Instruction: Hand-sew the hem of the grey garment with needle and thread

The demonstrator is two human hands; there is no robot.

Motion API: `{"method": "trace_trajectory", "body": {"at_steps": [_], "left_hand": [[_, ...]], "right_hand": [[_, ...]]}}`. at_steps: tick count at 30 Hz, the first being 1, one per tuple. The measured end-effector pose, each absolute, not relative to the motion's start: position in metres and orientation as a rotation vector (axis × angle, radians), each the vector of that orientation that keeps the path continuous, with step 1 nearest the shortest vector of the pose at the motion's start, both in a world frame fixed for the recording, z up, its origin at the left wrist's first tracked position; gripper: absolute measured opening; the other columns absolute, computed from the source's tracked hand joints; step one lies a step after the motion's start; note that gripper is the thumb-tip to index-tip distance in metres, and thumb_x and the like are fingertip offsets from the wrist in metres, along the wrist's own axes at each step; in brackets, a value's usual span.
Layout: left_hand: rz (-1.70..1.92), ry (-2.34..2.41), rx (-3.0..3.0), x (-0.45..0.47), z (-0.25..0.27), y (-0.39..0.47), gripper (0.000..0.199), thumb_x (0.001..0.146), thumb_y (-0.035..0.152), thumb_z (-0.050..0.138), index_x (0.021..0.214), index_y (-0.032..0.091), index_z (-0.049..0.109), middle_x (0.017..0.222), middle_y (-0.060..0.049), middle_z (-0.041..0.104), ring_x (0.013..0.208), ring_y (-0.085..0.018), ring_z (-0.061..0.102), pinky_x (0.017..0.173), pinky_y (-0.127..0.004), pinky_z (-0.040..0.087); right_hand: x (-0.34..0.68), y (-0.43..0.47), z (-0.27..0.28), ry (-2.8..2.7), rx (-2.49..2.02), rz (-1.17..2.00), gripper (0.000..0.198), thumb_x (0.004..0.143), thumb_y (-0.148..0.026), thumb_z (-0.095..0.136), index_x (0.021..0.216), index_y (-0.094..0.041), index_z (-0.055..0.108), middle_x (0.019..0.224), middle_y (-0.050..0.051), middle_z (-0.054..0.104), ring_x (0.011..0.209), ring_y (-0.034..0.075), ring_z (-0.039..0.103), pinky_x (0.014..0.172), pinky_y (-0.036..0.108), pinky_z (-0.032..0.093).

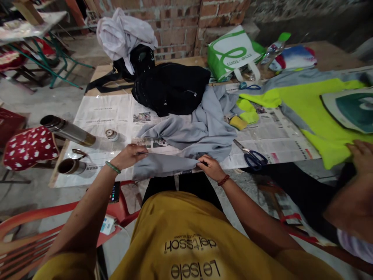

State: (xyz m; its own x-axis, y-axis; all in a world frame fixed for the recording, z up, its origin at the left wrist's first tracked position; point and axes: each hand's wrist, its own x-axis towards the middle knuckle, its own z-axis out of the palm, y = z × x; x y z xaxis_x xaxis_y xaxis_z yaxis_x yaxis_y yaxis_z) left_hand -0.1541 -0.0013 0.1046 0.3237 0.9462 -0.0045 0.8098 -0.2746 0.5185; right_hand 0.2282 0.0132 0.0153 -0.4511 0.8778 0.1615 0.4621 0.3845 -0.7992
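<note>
A grey garment (195, 132) lies crumpled on a newspaper-covered table (105, 112), one folded edge stretched along the near table edge. My left hand (128, 155), with a green bracelet at the wrist, presses flat on the left end of that edge. My right hand (210, 167), with a red bead bracelet, pinches the same edge at its right end. Blue-handled scissors (252, 155) lie just right of my right hand.
A black bag (171, 87), a white cloth (124, 33) and a green-white tote (230, 52) sit at the back. A steel flask (65, 130), its cup (70, 166) and a small tape roll (111, 134) lie left. Another person's hand (361, 155) rests on neon-yellow fabric (320, 112). A red chair (35, 229) stands left.
</note>
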Motion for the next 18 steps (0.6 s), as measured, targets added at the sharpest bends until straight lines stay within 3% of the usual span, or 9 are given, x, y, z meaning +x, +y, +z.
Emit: {"method": "trace_trajectory", "body": {"at_steps": [5, 12, 15, 18], "left_hand": [[0.323, 1.450, 2.025, -0.158, 0.092, 0.004, 0.030, 0.086, 0.040, 0.045, 0.090, 0.020, 0.068, 0.083, -0.003, 0.071, 0.076, -0.017, 0.064, 0.069, -0.025, 0.048], [-0.177, 1.858, 2.332, -0.136, 0.076, -0.002, 0.018, 0.082, 0.019, 0.050, 0.084, 0.020, 0.068, 0.099, -0.008, 0.070, 0.092, -0.026, 0.063, 0.089, -0.045, 0.040], [0.012, 1.939, 2.407, -0.117, 0.087, -0.004, 0.024, 0.080, 0.012, 0.048, 0.090, 0.019, 0.068, 0.108, -0.010, 0.068, 0.098, -0.029, 0.061, 0.093, -0.050, 0.036], [0.365, 1.666, 2.413, -0.086, 0.092, 0.002, 0.026, 0.081, 0.012, 0.049, 0.097, 0.020, 0.068, 0.108, -0.009, 0.069, 0.100, -0.025, 0.062, 0.093, -0.044, 0.041]], "right_hand": [[0.227, 0.013, 0.016, -2.070, -1.136, 0.922, 0.013, 0.085, -0.026, 0.056, 0.077, -0.019, 0.062, 0.076, 0.002, 0.059, 0.073, 0.014, 0.056, 0.072, 0.027, 0.045], [0.224, 0.008, 0.012, -2.072, -1.113, 0.860, 0.013, 0.087, -0.025, 0.056, 0.078, -0.019, 0.062, 0.077, 0.003, 0.058, 0.075, 0.015, 0.056, 0.071, 0.028, 0.045], [0.224, 0.006, 0.010, -2.069, -1.095, 0.855, 0.012, 0.087, -0.025, 0.055, 0.079, -0.019, 0.062, 0.078, 0.003, 0.058, 0.076, 0.015, 0.056, 0.072, 0.028, 0.045], [0.225, 0.006, 0.009, -2.068, -1.071, 0.867, 0.012, 0.088, -0.025, 0.055, 0.079, -0.020, 0.061, 0.078, 0.003, 0.058, 0.076, 0.015, 0.056, 0.073, 0.028, 0.045]]}}
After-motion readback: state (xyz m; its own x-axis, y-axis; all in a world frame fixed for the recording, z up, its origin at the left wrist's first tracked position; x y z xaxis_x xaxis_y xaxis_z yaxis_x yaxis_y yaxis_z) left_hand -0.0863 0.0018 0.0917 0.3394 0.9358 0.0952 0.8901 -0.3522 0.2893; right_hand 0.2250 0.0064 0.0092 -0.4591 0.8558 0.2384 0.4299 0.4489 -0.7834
